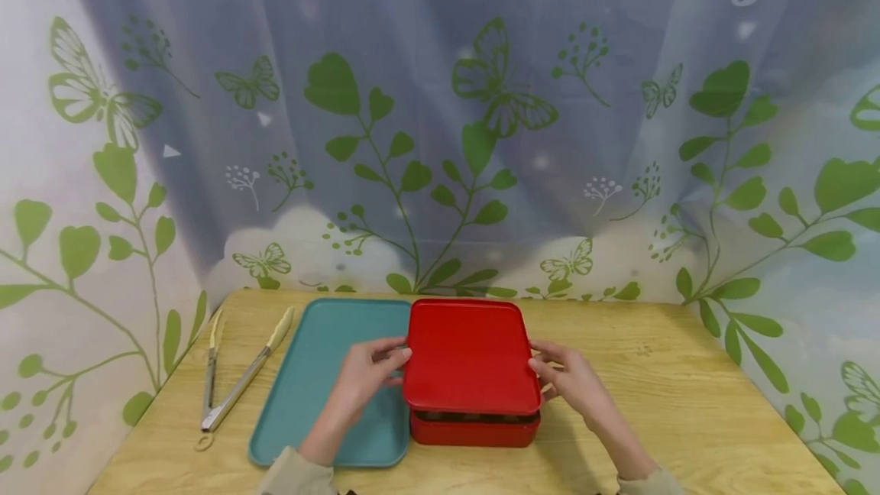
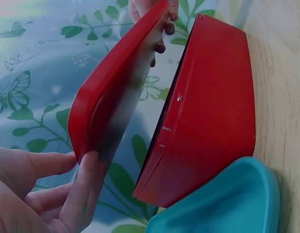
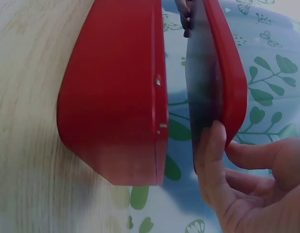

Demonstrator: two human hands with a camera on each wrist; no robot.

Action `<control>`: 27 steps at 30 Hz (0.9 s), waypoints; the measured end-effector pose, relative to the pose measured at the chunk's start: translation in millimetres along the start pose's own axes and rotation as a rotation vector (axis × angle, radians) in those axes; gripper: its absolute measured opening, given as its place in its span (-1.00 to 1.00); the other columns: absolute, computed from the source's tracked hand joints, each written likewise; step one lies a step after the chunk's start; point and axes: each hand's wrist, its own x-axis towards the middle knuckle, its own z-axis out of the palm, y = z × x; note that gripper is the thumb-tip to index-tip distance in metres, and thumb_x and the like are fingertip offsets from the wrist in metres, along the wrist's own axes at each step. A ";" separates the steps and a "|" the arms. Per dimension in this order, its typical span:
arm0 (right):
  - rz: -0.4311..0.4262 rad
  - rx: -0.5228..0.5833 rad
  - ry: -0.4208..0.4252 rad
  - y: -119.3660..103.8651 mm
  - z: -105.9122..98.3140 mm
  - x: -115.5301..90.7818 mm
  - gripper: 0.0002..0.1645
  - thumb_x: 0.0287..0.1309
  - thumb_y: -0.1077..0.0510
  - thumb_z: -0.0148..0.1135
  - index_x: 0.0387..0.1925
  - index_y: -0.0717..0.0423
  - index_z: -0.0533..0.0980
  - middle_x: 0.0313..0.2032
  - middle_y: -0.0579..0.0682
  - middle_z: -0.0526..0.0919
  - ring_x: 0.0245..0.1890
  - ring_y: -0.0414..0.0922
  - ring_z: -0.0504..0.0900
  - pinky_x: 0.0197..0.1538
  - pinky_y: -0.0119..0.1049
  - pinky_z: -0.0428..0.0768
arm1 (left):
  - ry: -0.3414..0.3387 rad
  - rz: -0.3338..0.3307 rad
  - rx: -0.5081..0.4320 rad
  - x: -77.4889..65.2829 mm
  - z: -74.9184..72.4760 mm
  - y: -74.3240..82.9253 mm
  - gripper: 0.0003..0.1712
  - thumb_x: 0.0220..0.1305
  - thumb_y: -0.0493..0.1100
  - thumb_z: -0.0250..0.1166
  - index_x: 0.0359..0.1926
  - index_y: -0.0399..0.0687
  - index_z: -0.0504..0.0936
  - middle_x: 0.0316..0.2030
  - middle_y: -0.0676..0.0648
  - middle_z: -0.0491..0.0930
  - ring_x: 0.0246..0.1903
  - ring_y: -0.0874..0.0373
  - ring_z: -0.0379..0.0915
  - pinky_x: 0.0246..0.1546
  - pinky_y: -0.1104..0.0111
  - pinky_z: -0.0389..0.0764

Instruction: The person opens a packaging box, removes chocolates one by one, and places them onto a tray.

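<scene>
A flat red square lid [image 1: 470, 357] is held above a red box [image 1: 474, 432], with a gap between them in both wrist views. My left hand [image 1: 364, 373] pinches the lid's left edge, thumb on one face and fingers curled beneath. On the opposite edge, my right hand [image 1: 567, 376] grips the lid the same way. Seen from the left wrist, the lid [image 2: 106, 87] stands clear of the box [image 2: 213, 107]. From the right wrist, the box wall [image 3: 111, 92] shows small chipped marks near its rim. What lies inside the box is mostly hidden by the lid.
A teal tray [image 1: 330, 434] lies left of the box, close against it. Farther left, metal tongs [image 1: 237, 392] with cream tips lie spread on the wooden table [image 1: 653, 403]. A curtain [image 1: 426, 136] with leaves and butterflies hangs behind the table.
</scene>
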 end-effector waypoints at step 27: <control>0.129 -0.219 0.171 33.2 -136.5 -53.1 -0.41 0.31 0.17 -0.01 0.30 0.33 0.18 0.17 0.40 0.34 -0.25 -0.15 0.62 -0.33 -0.23 0.63 | -0.224 0.136 0.120 6.5 154.6 35.2 -0.42 0.18 -0.23 0.26 0.23 -0.22 0.37 0.02 -0.15 0.51 -0.04 0.05 0.51 -0.19 0.34 0.61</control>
